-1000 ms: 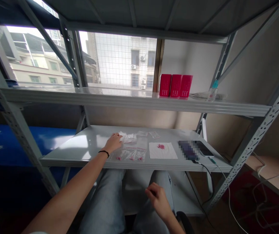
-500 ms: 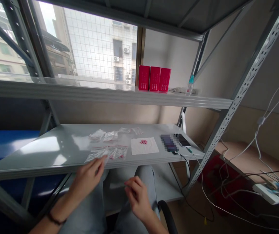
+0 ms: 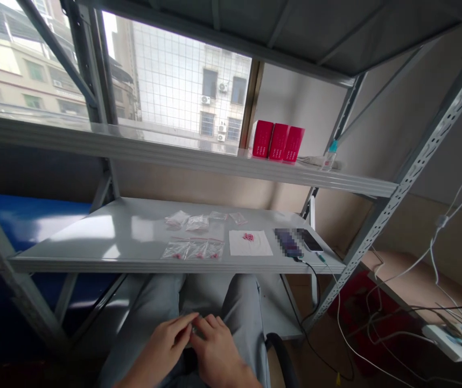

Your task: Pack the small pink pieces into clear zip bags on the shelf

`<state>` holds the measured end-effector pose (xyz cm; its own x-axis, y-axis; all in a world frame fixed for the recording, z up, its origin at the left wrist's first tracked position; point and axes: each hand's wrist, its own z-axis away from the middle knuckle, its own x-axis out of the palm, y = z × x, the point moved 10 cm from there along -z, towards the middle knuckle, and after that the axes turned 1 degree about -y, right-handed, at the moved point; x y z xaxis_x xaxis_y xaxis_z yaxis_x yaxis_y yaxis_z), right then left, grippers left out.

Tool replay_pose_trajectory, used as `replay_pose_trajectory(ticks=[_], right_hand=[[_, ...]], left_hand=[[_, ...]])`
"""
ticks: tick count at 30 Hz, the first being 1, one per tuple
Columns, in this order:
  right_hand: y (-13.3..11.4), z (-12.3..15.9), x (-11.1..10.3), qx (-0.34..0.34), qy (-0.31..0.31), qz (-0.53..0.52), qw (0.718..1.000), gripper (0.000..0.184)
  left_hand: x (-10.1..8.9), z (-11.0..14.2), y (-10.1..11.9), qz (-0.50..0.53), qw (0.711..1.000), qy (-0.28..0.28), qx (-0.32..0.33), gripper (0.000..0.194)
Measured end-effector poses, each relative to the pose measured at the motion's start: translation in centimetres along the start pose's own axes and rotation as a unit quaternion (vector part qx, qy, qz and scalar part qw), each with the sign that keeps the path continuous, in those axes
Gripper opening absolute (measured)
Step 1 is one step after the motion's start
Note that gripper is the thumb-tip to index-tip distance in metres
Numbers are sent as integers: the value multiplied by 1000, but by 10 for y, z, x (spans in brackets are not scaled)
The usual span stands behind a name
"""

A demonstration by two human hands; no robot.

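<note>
Above my lap, my left hand [image 3: 169,340] and my right hand [image 3: 215,346] meet at the fingertips, both with bent, closed fingers. A tiny pale glint shows between them; what it is I cannot make out. On the grey shelf in front lie clear zip bags [image 3: 194,248] in a row, with small red pieces in their lower ends. To their right, a little heap of red pieces [image 3: 248,237] rests on a white sheet [image 3: 261,249]. Behind are two piles of clear plastic bags [image 3: 177,218] [image 3: 197,223] and smaller flat bags [image 3: 238,217].
Two phones [image 3: 288,243] [image 3: 309,240] with cables lie at the shelf's right end. The shelf's front edge [image 3: 142,266] runs above my knees. On the upper shelf stand three red boxes [image 3: 278,141] and a small bottle with a teal cap [image 3: 328,157]. Loose cables hang on the right.
My left hand has drawn back from the zip bags down to my lap and met my right hand. My view has shifted, so the shelf sits further right in it.
</note>
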<state>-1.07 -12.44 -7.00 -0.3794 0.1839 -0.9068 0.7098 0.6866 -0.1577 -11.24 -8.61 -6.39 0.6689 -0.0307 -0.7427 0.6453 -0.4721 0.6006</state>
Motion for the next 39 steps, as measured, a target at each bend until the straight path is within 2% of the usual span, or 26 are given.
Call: replay_pose_trajectory(ticks=[2,5,7,9,12,17,20,22,24,25,26,28,29,31,34,36,39], right_hand=[[0,3,-5,-16,-17,-17,1000,35],[-2,6,-11,-59,-59,-56,995,39],[-2,8,-13,-80,-78,-78,991,42],[0,8,-13,-85,-85,-96,988,41],[2,6,-9,-85,-87,-114,986,37],[3,6,-10,-57,-75,-144,985,37],[19,8,-36,-40,-23,-212,976,41],[57,5,-68,4,59,-254,965,34],[118,1,-108,92,169,-251,949,25],[148,-3,-125,134,205,-224,943,25],[177,-10,-137,175,217,-184,942,27],[224,-33,-149,239,183,-93,949,30],[241,-45,-152,250,170,-72,950,30],[264,-67,-149,256,141,-47,955,27],[277,-83,-135,253,107,-25,961,22],[280,-83,-126,258,94,-7,961,21],[284,-79,-121,267,85,13,960,25]], left_hand=[[-3,-1,1,16,1000,-20,12,37],[1,1,-1,28,995,-86,40,59],[11,5,-12,47,989,-139,18,74],[18,9,-24,68,983,-167,-22,79],[21,11,-31,92,980,-164,-58,76],[17,8,-19,143,976,-147,-65,73],[11,3,-12,205,968,-133,-66,63],[9,-4,-6,265,954,-126,-59,58],[7,-20,4,335,934,-117,-46,58],[7,-32,11,373,921,-108,-39,59],[7,-48,18,413,905,-93,-32,61],[7,-87,36,494,868,-49,-19,66],[8,-110,45,530,848,-19,-14,67],[9,-155,63,568,821,48,1,66],[15,-211,79,563,816,131,8,52],[21,-235,81,555,816,160,1,46],[30,-252,76,551,816,178,-8,40]])
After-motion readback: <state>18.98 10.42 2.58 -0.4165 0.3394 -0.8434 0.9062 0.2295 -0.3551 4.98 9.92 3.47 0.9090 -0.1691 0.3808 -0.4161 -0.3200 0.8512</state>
